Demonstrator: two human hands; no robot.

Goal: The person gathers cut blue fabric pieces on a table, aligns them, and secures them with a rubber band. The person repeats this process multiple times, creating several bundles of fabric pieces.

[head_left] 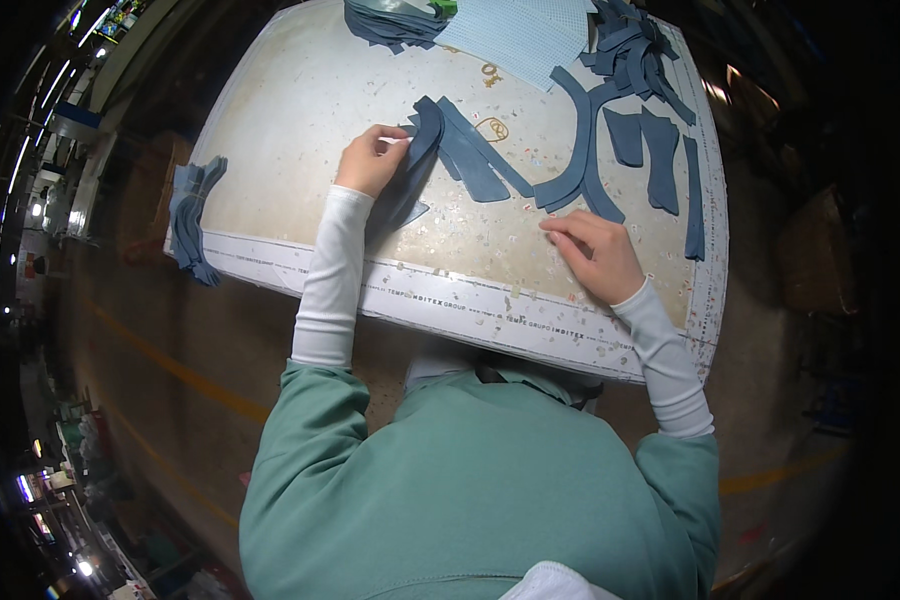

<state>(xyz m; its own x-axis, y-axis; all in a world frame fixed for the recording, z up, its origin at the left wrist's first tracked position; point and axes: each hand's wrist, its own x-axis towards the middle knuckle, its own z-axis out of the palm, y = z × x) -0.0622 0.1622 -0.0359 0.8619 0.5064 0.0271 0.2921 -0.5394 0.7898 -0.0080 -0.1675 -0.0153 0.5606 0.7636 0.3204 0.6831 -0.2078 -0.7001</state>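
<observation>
My left hand is closed on the edge of a small stack of curved dark-blue cut pieces, which stands partly raised off the table. The fingers cover some of the stack. Just right of it, several flat blue pieces lie fanned out. My right hand hovers low over the table, its fingers half bent and the thumb slightly apart from the forefinger. Nothing shows between them. Beyond its fingertips lies a long curved blue strip, with another curved strip beside it.
The pale table has a white printed border. A tied blue bundle hangs over its left edge. At the back are a blue stack, a light-blue sheet and a blue heap. Rubber bands and more pieces lie about.
</observation>
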